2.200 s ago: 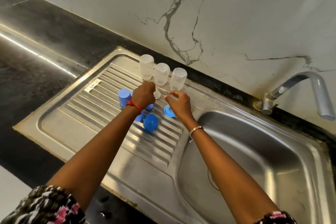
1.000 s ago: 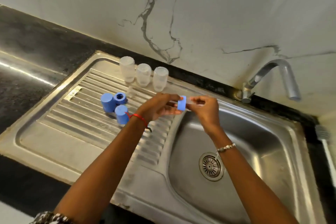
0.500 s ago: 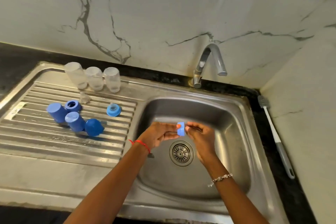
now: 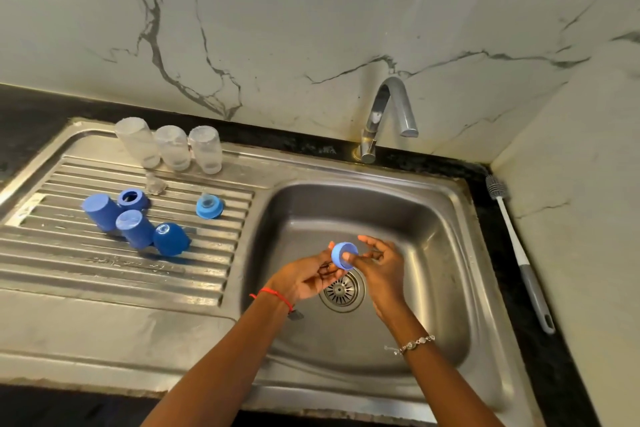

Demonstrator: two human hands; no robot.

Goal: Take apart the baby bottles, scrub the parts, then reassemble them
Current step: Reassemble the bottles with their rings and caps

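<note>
**Blue ring held over the drain**

Nearest to us, our two forearms reach out over the sink basin. Our left hand, with a red thread at the wrist, and our right hand, with a bracelet on the wrist, meet above the drain. Between them we hold a blue bottle ring: the right thumb presses into its open side while the other right fingers stay loosely spread, and the left fingers curl against its other side. We cannot tell whether a teat sits inside it.

Farther left, on the ribbed draining board, we see two blue caps standing just beside a darker blue dome cap, a second blue ring and a third ring with a clear teat. A loose clear teat lies behind them. Beyond it, three clear bottles stand upturned in a row.

To the right, a grey bottle brush lies on the dark tabletop. At the back, the tap rises before the marble wall.
</note>
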